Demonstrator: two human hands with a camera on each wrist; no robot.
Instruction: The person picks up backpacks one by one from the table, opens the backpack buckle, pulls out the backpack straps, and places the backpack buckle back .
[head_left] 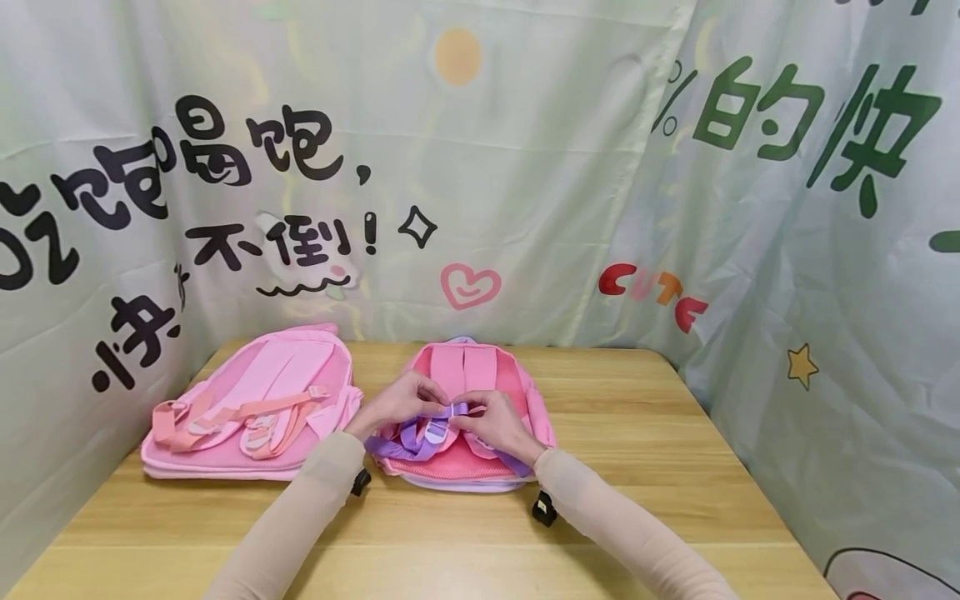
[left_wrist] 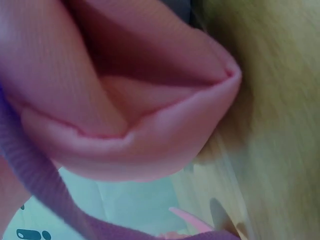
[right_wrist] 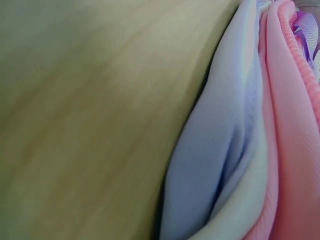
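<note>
A pink backpack (head_left: 517, 375) with lavender edging lies back-side up on the table, its purple straps (head_left: 420, 446) across it. Over its middle, my left hand (head_left: 405, 400) pinches a purple strap beside a small white buckle (head_left: 452, 410). From the other side my right hand (head_left: 501, 421) pinches the same strap close to the buckle; the fingertips partly cover it. Just below sits another white strap adjuster (head_left: 437, 430). The left wrist view has a pink side pocket (left_wrist: 150, 145) and a purple strap (left_wrist: 45, 185). Lavender fabric (right_wrist: 215, 130) and pink fabric (right_wrist: 295, 140) fill the right wrist view's right side.
To the left, a second pink backpack (head_left: 262, 358) with orange-pink straps (head_left: 285, 407) lies on the wooden table (head_left: 615, 433). Printed curtains (head_left: 525, 167) hang behind and along both sides. Dark wrist cameras (head_left: 544, 508) sit under the sleeves.
</note>
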